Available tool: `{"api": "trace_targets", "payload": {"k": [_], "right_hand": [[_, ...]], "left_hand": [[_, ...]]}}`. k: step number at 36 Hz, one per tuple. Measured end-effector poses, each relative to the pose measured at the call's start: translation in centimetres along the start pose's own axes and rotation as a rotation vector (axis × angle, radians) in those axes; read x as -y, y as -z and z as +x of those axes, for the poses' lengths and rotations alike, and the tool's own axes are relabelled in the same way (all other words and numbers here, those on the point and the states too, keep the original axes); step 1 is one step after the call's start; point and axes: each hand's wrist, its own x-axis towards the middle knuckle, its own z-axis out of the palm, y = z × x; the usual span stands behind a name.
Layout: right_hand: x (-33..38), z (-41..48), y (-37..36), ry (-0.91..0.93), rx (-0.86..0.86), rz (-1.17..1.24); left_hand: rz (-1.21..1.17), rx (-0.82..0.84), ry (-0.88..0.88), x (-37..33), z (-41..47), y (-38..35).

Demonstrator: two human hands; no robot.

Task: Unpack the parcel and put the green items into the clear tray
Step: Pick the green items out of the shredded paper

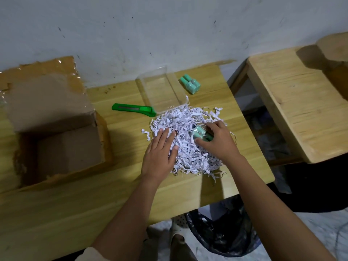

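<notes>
From the head camera, my left hand [160,147] lies flat on the near-left side of a heap of shredded paper [180,117], fingers straight and close together, pressing the strips down. My right hand [216,142] is on the right side of the heap, its fingers and thumb curled round a bundle of mint-green rolls [198,133] that sits half sunk in the paper.

The clear tray [162,91] stands on the bench [131,185] just beyond the heap, with paper strips touching its near edge. I see nothing inside it. A second mint-green bundle [190,84] lies on the bench just to the right of the tray. A green utility knife [131,109] lies to the tray's left, its tip near the tray's near-left corner. The opened cardboard box [56,129] stands at the left end of the bench, flaps up.
</notes>
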Motion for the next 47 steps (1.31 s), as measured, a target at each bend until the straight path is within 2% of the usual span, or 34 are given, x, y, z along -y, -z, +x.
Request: {"api": "trace_targets", "payload": {"k": [10, 20, 30, 41, 47], "right_hand": [[-1.5, -2.4, -0.1, -0.028, -0.186, 0.120], [-2.4, -2.2, -0.2, -0.026, -0.200, 0.094], [-2.1, -2.1, 0.2, -0.120, -0.194, 0.228], [-0.7, -3.3, 2.2, 0.027, -0.453, 0.329], [0.2, -4.1, 4.3, 0.010, -0.561, 0.403]], "left_hand": [[0.001, 0.006, -0.002, 0.0, 0.0, 0.0], [0.004, -0.009, -0.005, 0.0, 0.0, 0.0], [-0.004, -0.004, 0.000, -0.1, 0.0, 0.1], [-0.008, -0.004, -0.011, 0.1, 0.0, -0.2], [-0.009, -0.008, -0.021, 0.4, 0.0, -0.4]]}}
